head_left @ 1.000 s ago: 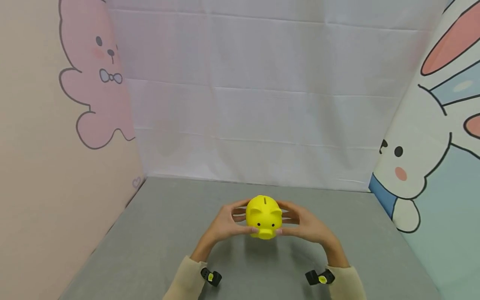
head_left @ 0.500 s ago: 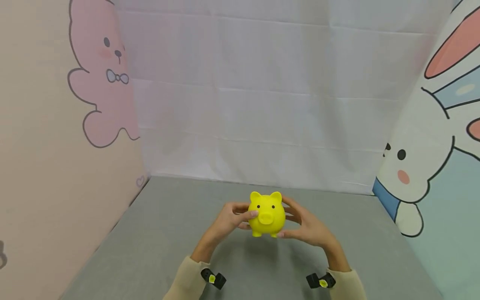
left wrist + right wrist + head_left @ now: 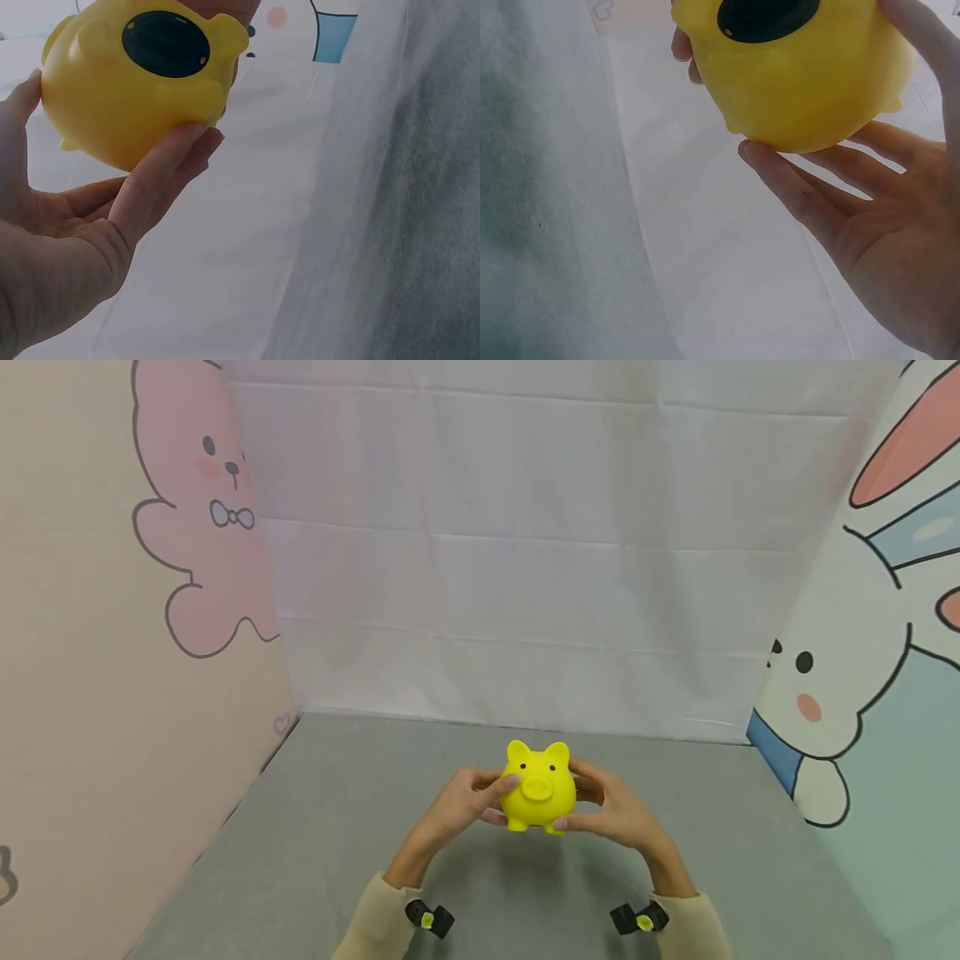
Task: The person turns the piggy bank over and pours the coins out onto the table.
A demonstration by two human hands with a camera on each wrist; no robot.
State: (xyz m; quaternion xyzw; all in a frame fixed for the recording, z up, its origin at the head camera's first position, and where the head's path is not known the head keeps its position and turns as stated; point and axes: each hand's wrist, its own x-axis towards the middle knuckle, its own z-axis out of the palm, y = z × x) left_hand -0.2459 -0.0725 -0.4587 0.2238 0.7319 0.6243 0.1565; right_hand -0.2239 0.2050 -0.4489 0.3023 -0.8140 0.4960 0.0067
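Creased white cloth (image 3: 480, 527) hangs along the back edge of the grey table (image 3: 315, 827). Raised over it, between its side edges, a yellow piggy bank (image 3: 537, 789) is gripped by the left hand (image 3: 463, 802) and right hand (image 3: 617, 810). Probably light, stiff and slippery, it's best held round its smooth, bulging sides.

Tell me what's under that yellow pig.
Beneath the yellow pig, the wrist views show a dark oval on its underside; below that, the head view shows gray tabletop. Anything behind the oval is covered from view.
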